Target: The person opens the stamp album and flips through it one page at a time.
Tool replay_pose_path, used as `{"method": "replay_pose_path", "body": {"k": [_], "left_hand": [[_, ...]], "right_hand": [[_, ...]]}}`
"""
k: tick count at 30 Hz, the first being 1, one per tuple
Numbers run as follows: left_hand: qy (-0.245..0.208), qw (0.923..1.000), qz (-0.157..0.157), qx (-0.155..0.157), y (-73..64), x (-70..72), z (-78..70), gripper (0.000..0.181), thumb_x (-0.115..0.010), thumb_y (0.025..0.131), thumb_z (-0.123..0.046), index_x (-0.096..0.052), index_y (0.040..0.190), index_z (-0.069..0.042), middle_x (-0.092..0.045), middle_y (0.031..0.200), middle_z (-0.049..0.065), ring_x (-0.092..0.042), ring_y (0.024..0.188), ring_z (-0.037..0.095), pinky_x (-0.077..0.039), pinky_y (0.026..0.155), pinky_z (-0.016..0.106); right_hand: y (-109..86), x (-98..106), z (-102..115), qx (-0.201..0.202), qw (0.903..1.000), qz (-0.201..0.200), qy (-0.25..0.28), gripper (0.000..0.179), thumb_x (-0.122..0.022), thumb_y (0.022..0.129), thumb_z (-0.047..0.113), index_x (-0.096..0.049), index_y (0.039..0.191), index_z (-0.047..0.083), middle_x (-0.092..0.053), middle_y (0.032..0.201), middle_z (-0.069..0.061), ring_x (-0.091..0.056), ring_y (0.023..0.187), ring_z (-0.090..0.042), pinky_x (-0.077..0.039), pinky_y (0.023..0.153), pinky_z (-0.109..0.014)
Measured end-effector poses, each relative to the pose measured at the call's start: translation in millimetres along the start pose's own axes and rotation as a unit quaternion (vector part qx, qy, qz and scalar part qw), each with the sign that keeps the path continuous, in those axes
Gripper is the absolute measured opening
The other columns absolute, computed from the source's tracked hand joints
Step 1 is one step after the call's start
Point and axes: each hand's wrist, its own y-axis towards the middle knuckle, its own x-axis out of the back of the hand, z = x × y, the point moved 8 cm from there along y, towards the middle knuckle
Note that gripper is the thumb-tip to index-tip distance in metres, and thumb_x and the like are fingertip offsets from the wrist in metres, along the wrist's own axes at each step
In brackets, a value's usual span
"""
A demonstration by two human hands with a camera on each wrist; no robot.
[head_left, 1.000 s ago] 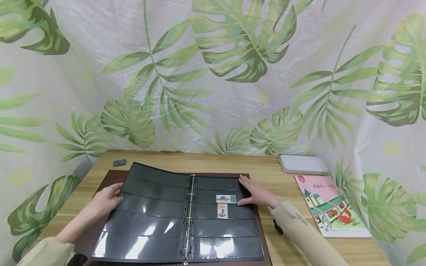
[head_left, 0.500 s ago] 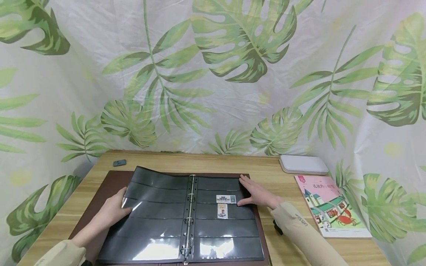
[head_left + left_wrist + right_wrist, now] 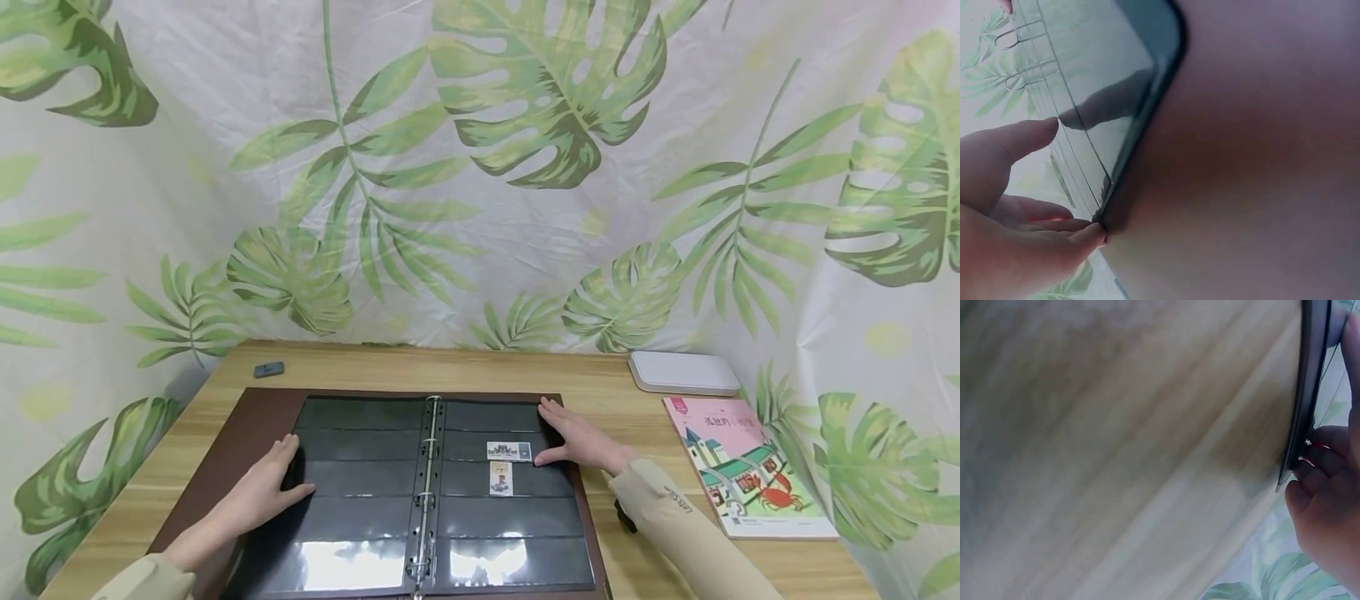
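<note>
A ring-bound stamp album lies open, its black pocket pages flat in a brown cover (image 3: 255, 417). Along the outer edge of the left page (image 3: 360, 479), my left hand (image 3: 258, 493) rests with fingers extended and thumb on the page. The left wrist view shows that hand's fingertips and thumb touching the glossy page (image 3: 1107, 94). My right hand (image 3: 581, 439) lies spread over the outer edge of the right page (image 3: 517, 515). Two stamps sit in this page's pockets: a wide stamp (image 3: 508, 451) near my right thumb, and a small upright stamp (image 3: 501, 479) below it. Metal rings (image 3: 426, 500) join the pages.
On the wooden table (image 3: 450, 364), a small dark grey block (image 3: 269, 369) lies at the back left. A white case (image 3: 684, 372) and a pink picture book with a crab (image 3: 750, 467) are at the right. A leaf-print cloth (image 3: 405, 208) hangs behind.
The left page, earlier raised at its outer edge, has come down flat. My left hand has followed it rightward and lower. The right hand has stayed in place.
</note>
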Motion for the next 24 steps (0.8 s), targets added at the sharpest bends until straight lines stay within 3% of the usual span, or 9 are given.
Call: {"method": "replay_pose_path", "body": {"k": [5,14,24], "left_hand": [[0.001,0.9999,0.013,0.005,-2.9,-6.0,0.0,0.085,-0.074,0.088,-0.028,-0.032,0.14,0.025,-0.028,0.146,0.048,-0.029,0.134,0.064,-0.036,0.104,0.07],[0.043,0.9989,-0.016,-0.009,-5.8,-7.5,-4.0,0.081,-0.073,0.088,-0.032,-0.041,0.134,0.026,-0.033,0.143,0.049,-0.035,0.132,0.064,-0.041,0.102,0.068],[0.068,0.9972,-0.028,-0.013,-5.3,-9.7,-0.8,0.077,-0.075,0.086,-0.034,-0.048,0.13,0.024,-0.038,0.141,0.047,-0.041,0.129,0.061,-0.044,0.1,0.065]], "right_hand": [[-2.0,0,1,0.005,0.9999,-0.008,0.005,0.094,-0.076,0.084,0.042,-0.032,0.151,-0.008,-0.024,0.161,-0.028,-0.027,0.149,-0.045,-0.031,0.117,-0.058],[-4.3,2,5,0.02,0.9993,-0.028,-0.013,0.088,-0.074,0.086,0.043,-0.038,0.148,-0.008,-0.033,0.157,-0.028,-0.035,0.146,-0.043,-0.036,0.115,-0.056],[-5.4,5,12,0.046,0.9955,-0.079,-0.024,0.079,-0.079,0.081,0.04,-0.052,0.139,-0.007,-0.054,0.143,-0.026,-0.053,0.133,-0.041,-0.045,0.109,-0.05]]}}
